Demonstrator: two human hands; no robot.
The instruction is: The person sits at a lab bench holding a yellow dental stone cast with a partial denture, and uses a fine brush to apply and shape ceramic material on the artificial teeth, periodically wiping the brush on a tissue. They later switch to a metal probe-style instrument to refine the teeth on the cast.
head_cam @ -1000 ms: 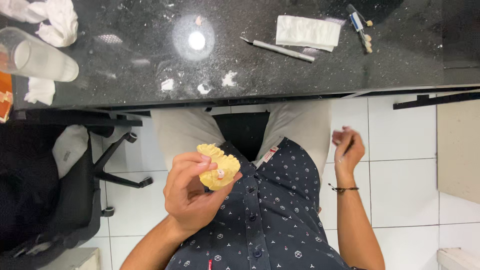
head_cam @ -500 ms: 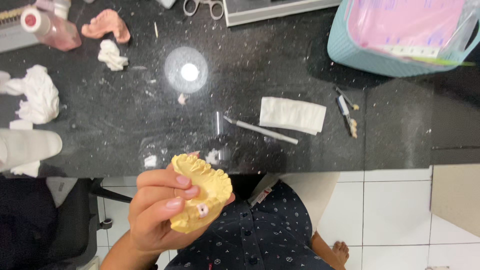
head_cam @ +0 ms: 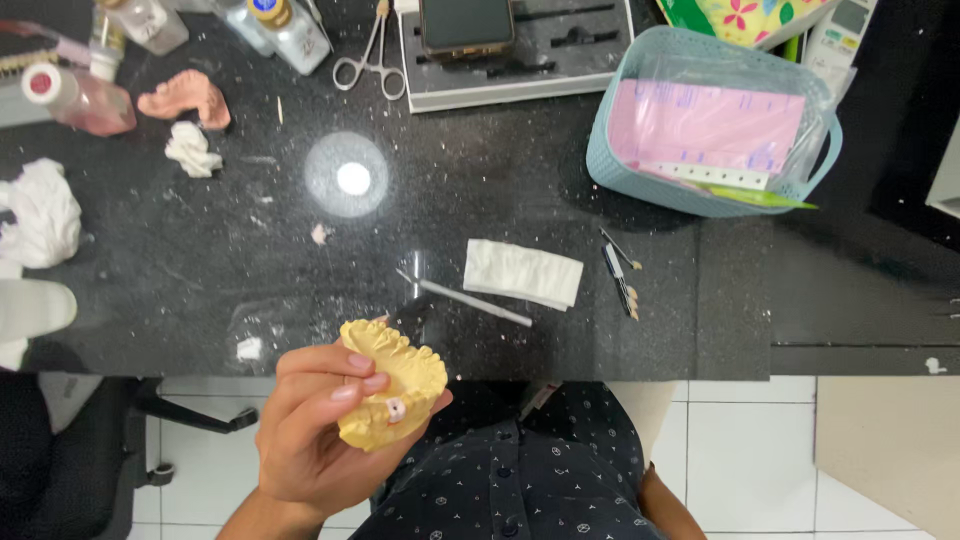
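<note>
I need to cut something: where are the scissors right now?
In the head view, the scissors lie at the top of the black counter, left of centre, beside the grey tray and right of the bottles.

Pink packet in clear bag (head_cam: 705, 125) inside teal basket (head_cam: 612, 175); dark phone screen (head_cam: 467, 22).

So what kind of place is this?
Probably a dental lab bench: the left hand holds a yellow plaster teeth cast, a pink denture base lies on the black counter, and fine tools sit nearby.
</note>
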